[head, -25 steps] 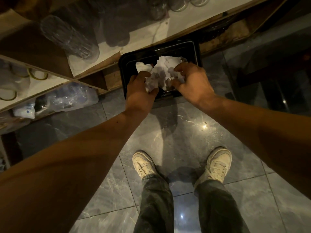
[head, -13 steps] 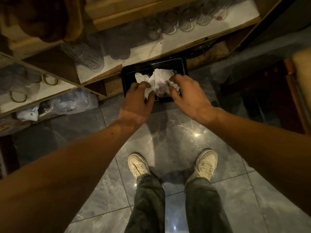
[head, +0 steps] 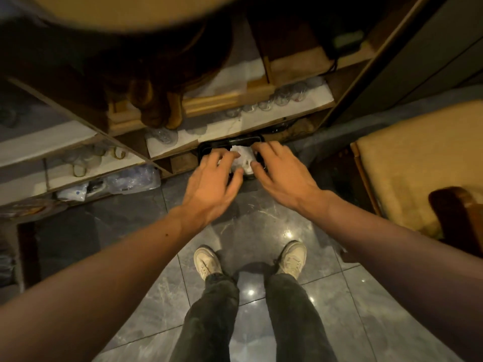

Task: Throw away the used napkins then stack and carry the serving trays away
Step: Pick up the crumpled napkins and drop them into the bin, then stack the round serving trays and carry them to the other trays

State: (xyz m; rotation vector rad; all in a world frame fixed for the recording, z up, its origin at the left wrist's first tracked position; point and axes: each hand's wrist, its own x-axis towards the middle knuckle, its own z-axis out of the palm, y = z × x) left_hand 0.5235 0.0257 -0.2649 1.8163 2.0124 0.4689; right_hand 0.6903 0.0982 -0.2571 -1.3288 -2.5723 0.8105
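Wooden shelving [head: 224, 126] behind the black bin [head: 230, 142], its white-lined boards crowded with clear glasses [head: 264, 105]; clear plastic bags [head: 133, 178] on the floor left of the bin, under the lowest shelf. Cushioned wooden chair [head: 418, 158] well right of the bin. Grey glossy tiles [head: 261, 226] in front of the bin, with two pale sneakers [head: 206, 262] planted there. Blurred tan shape across the top edge, too smeared to tell.

Crumpled white napkins [head: 241, 156] down in the bin, bunched and creased, mostly hidden by fingers. Bin dark and rectangular, long axis running left to right along the shelf front, only its far rim and corners showing.

Left hand [head: 214, 184] palm down over the bin's left half, fingers loosely spread and curled toward the napkins. Right hand [head: 282, 176] over the right half, fingers likewise spread. Actual contact with the paper: cannot tell, both hands blurred.
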